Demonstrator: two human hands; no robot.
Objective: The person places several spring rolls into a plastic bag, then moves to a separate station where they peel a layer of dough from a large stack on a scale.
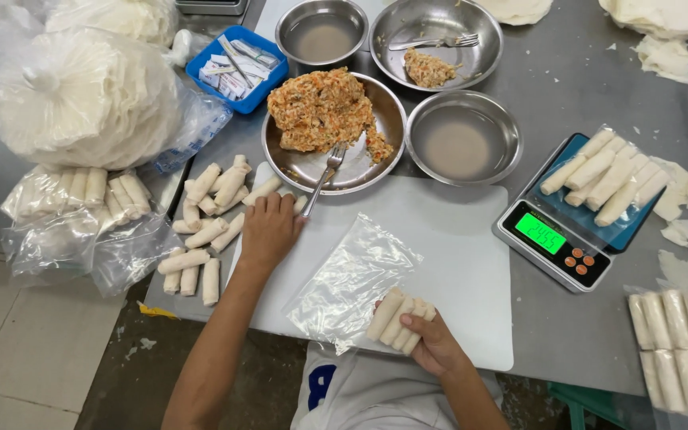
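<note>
The right hand point(431, 342) is closed around a bunch of small white rolls point(398, 318), their long axes pointing to about 1 o'clock, just at the open mouth of a clear plastic bag point(348, 279) lying at 10 o'clock from it on the desk point(535, 334). The left hand point(268, 231) rests flat and open, holding nothing, beside the loose rolls point(209, 215) at its 9 o'clock.

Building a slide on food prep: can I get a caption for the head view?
Right hand holds rolls at a clear bag; left hand reaches the loose rolls.
</note>
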